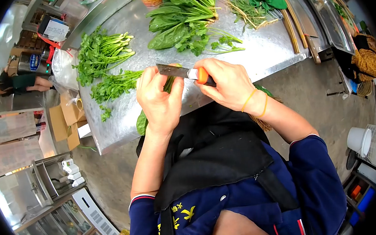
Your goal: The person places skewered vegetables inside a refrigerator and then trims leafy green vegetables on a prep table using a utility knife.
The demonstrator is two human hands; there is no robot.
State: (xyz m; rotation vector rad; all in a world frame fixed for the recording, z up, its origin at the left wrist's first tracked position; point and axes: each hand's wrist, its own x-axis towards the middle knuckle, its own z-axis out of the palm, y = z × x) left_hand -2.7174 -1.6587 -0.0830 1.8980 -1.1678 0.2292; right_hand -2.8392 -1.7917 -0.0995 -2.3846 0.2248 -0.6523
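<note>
the right hand (227, 80) is wrapped around the handle of a knife (179, 71), its blade crossing above the left hand (160, 97). the left fingers curl around greens (168, 84), mostly hidden, at the table's (118, 134) near edge. herbs (101, 58) lie beyond to the left, spinach (167, 28) straight ahead.

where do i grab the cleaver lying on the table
By its wooden handle, from the near side: it points toward the person at the table's edge, while the blade lies farther in. The right hand holds a knife, probably best set down first.
</note>
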